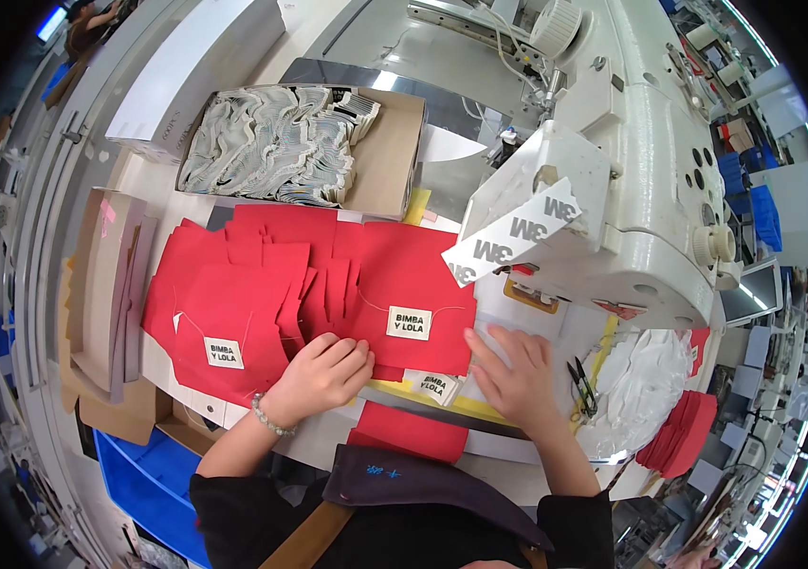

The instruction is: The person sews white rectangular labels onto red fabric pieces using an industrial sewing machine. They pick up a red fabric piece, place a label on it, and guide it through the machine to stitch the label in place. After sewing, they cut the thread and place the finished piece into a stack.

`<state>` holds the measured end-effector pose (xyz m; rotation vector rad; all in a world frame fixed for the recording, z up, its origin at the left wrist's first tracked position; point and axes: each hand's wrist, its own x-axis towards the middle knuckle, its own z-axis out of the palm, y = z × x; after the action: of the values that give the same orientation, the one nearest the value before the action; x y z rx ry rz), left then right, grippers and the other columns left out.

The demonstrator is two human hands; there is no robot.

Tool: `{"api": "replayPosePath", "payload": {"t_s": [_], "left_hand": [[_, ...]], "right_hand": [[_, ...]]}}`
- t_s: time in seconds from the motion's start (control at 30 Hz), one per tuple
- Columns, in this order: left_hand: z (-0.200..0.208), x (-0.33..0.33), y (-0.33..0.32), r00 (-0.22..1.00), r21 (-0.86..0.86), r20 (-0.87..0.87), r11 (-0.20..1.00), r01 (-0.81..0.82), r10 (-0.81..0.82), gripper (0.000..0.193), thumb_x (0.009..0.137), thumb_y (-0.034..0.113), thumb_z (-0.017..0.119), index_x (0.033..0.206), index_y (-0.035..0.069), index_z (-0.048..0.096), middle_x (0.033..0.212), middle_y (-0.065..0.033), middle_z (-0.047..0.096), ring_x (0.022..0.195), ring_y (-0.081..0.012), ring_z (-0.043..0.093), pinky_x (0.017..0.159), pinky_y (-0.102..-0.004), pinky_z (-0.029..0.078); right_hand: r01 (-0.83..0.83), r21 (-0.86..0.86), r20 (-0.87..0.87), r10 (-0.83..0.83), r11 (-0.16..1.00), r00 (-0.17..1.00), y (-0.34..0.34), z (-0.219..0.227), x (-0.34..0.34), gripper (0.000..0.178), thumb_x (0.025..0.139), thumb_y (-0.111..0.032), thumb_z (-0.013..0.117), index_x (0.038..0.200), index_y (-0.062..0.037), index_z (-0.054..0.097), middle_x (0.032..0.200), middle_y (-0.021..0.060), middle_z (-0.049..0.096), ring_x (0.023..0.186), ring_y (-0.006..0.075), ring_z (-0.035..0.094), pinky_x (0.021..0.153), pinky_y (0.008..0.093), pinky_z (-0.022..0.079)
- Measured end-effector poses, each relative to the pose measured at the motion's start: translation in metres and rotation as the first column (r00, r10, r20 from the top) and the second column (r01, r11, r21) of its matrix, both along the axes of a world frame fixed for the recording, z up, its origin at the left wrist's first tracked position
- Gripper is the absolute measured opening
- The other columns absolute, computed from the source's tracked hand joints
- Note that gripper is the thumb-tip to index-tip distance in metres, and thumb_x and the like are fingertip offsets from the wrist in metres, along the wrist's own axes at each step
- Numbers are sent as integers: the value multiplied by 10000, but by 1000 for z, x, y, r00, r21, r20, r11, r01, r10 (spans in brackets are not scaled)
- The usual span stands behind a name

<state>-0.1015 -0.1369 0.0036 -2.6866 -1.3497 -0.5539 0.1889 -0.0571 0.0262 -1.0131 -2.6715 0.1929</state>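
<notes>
A red fabric piece [419,275] with a white sewn-on label [409,323] lies flat in front of me, loose thread trailing from the label. My left hand [328,374], a beaded bracelet at its wrist, is closed on this piece's lower left edge, fingertips partly hidden. Along the right edge rests my right hand [516,372], its fingers stretched out and apart, with nothing gripped. Just below the piece, between the hands, is a loose white label [434,387]. To the left, overlapping red pieces form a pile [224,303], the top one also labelled.
A white sewing machine [651,190] stands at the right. Behind the fabric is a cardboard box [394,152] of stacked labels. Black-handled snips [581,387] lie by a clear plastic bag [646,398] and more red pieces [679,434]. A blue bin [153,484] sits lower left.
</notes>
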Motion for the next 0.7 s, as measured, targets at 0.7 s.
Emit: {"api": "replayPosePath", "payload": {"t_s": [0.7], "left_hand": [[-5,-2,1,997,-33,72,999,-5,7,190,746,102,641,922,35,668,961,-65,644,843,-166,606,769,-316,486]], "right_hand": [[-283,-37,-197,271,958,942,24,-24,-24,233,716,-143,702,949,-140,696,996,-37,604,895,132,551,788,314,365]]}}
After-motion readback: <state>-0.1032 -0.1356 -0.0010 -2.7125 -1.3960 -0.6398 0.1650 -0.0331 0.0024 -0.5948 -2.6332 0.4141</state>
